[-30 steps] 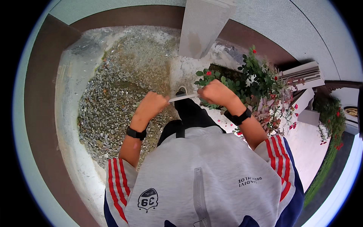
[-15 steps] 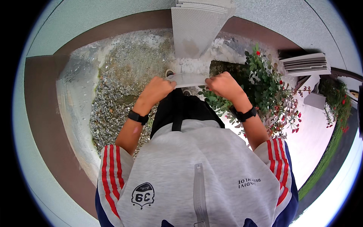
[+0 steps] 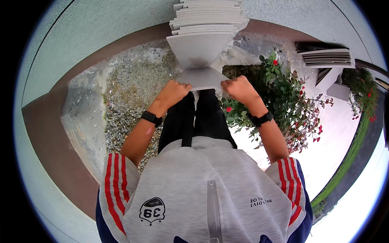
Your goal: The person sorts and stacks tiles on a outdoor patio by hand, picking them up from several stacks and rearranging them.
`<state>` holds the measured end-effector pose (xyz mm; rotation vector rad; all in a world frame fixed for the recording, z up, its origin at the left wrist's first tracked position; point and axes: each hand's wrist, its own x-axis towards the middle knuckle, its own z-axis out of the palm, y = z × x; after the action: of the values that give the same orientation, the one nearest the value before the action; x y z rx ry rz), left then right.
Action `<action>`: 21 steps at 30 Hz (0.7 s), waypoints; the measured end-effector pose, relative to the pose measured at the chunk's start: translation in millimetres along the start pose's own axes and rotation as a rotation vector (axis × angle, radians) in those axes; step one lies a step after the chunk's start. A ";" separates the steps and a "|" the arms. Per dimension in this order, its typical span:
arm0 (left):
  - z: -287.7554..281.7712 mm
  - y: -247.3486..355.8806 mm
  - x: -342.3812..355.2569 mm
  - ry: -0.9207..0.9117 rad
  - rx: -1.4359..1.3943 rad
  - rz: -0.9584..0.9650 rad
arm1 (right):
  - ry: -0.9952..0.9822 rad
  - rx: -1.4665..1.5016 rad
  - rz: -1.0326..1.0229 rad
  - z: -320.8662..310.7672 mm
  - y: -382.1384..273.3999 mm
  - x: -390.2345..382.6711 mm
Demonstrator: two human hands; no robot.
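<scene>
A pale grey tile (image 3: 202, 79) is gripped by its near edge between my two hands, in front of my legs. My left hand (image 3: 173, 95) has its fingers closed round the left corner, and my right hand (image 3: 242, 91) pinches the right corner. The tile's face slopes away from me, its far part meeting the foot of a stack of tiles (image 3: 202, 46). Whether it touches the stack, I cannot tell. Those stacked tiles lean in several layers against the wall straight ahead, their front one ribbed with a darker smudge near the bottom.
A bush with red flowers (image 3: 279, 97) grows close by my right forearm. Gravel (image 3: 133, 91) covers the ground on the left. Another pile of flat panels (image 3: 328, 58) lies at the far right by the wall, which has a brown base band (image 3: 52, 137).
More of the held tile's face shows now, and its far part has come up to the stack's foot. More layers of the stack are in view. Both hands keep their hold.
</scene>
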<state>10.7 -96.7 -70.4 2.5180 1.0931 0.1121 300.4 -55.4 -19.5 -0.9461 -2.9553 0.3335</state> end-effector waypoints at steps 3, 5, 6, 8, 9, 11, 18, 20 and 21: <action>-1.9 -10.7 20.6 -0.002 -0.047 -0.010 | -0.024 0.016 -0.004 4.4 22.7 4.6; -2.9 -12.8 31.3 -0.027 -0.029 -0.027 | -0.046 0.023 -0.017 7.9 36.3 6.8; -2.0 -13.6 35.6 -0.021 -0.038 -0.033 | -0.063 0.030 -0.029 9.4 42.8 7.6; 0.0 -15.1 43.0 -0.007 -0.058 -0.038 | -0.078 0.048 -0.039 13.8 53.6 9.7; 0.5 -16.2 45.6 -0.027 -0.048 -0.057 | -0.075 0.062 -0.039 16.2 58.8 11.2; -5.6 -16.4 53.3 -0.067 -0.026 -0.092 | -0.080 0.069 -0.042 16.7 67.5 14.2; -22.9 -25.5 78.3 -0.063 -0.022 -0.100 | -0.093 0.108 -0.069 7.4 95.3 23.5; -21.3 -30.2 83.6 -0.069 0.015 -0.093 | -0.094 0.106 -0.066 8.3 99.1 23.1; -19.8 -29.5 85.2 -0.084 0.011 -0.102 | -0.095 0.099 -0.059 8.1 100.7 22.9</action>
<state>45.0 -11.0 -70.4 2.4474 1.1890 -0.0273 338.6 36.1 -49.4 -0.8532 -3.0112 0.5312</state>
